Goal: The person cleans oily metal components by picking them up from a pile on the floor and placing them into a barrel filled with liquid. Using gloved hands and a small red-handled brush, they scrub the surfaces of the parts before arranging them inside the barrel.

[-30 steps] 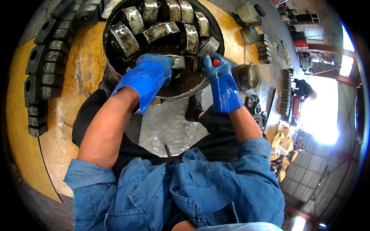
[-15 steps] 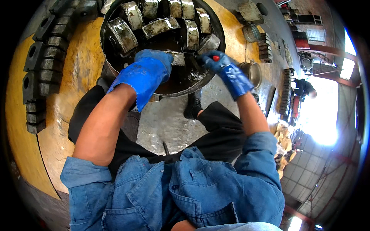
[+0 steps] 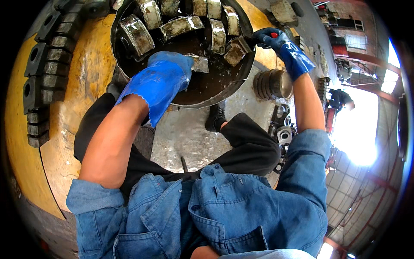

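A large round metal basin (image 3: pixel 228 93) holds dark brown liquid and several oily curved metal blocks (image 3: pixel 181 28). My left hand (image 3: pixel 166 75), in a long blue rubber glove, is closed on one such metal block (image 3: pixel 199 64) low in the basin, its fingers partly hidden. At the basin's right rim, my gloved right hand (image 3: pixel 278 43) is closed round a tool with a red end (image 3: pixel 274 35); its dark working end lies near another block (image 3: pixel 237 51), and its kind is not plain.
Rows of dark metal blocks (image 3: pixel 56 69) stand on the yellow board (image 3: pixel 86 73) at left. To the right of the basin sit a stack of metal rings (image 3: pixel 274 84) and smaller metal parts (image 3: pixel 283 136). Another person (image 3: pixel 340 99) is far off at right.
My right hand has moved right and up, from over the basin to its right rim, with the red-ended tool. My left hand has stayed nearly in place on its metal block.
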Motion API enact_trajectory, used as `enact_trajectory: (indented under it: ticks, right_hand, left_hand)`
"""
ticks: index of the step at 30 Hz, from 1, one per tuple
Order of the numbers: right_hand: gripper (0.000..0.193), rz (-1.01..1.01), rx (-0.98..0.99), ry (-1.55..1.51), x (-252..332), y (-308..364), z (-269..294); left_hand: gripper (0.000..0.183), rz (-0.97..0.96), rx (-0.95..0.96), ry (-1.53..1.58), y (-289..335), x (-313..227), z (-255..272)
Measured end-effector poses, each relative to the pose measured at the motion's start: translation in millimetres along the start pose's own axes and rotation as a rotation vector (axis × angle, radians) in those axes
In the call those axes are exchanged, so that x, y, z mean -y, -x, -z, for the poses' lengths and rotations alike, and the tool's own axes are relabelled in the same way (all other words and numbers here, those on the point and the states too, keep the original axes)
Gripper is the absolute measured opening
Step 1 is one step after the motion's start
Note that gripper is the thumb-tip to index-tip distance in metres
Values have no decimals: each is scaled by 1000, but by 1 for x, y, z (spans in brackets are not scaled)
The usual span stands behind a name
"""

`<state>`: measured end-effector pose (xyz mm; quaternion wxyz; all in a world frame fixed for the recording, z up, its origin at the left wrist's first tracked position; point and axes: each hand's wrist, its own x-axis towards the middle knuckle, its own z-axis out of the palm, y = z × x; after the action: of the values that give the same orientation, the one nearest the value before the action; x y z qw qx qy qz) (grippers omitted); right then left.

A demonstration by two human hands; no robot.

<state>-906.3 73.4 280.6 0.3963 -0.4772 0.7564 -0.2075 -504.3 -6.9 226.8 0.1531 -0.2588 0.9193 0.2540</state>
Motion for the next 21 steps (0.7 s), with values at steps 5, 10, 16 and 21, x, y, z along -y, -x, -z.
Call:
enact_trajectory:
  ticks: [5,10,16,21]
  right_hand:
    - [27,-19,-90,204,-4,-32,16]
    - [24,11,-164,254,-23,-54,28]
    - [19,2,-288,346,-38,-23,-22]
    - [25,-11,-323,357,10,45,-89]
  left_hand:
    - [39,27,48,0,1,1,5]
    - [38,26,-6,-5,1,1,2]
    - [30,12,-57,-3,4,3,-1]
    - [24,-55,-100,-15,5,9,-10]
